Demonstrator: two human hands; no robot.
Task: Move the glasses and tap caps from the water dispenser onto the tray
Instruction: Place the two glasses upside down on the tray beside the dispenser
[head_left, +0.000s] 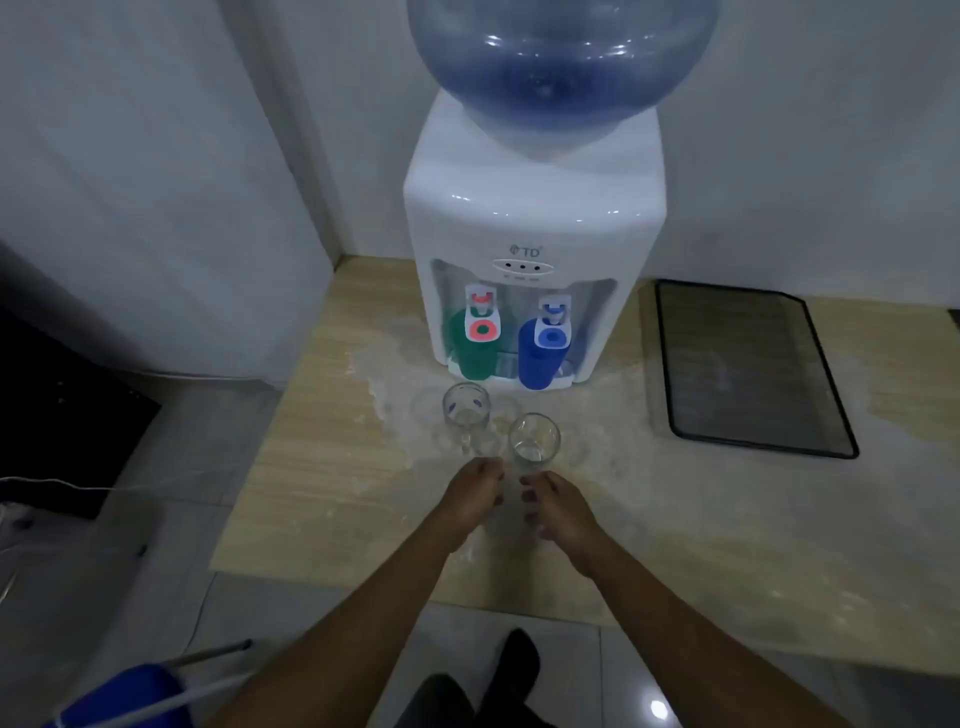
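Head cam, looking down at a wooden counter (322, 467) with a white dispenser (535, 228) pushed back near the wall and a big blue bottle (561, 62) upside down on top. Under the taps there's a green cap (467, 348) on the left side and a blue cap (537, 358) on the right, both sitting in the dispenser's tap bay, upright as far as I can see. The red tap (483, 322) hangs over the green one, the blue tap (553, 327) over the blue one.

Just in front of the dispenser are two clear glasses on the counter: the left glass (466, 415) closer to the machine, the right glass (534, 439) a bit nearer the camera. Both stand upright and apart from each other.

The tray (753, 374) is a dark rectangle with a black rim, off to the right of the dispenser, nothing on it.

Both arms reach in from the bottom. The left hand (475, 499) and right hand (558, 512) sit side by side right in front of the right glass, fingers curled loosely inward toward each other. There may be something clear between them, but it's too blurry, so I can't tell if they're gripping anything. Neither one is touching the two glasses I can clearly make out.

Grey tile floor (156, 571) off to the left.
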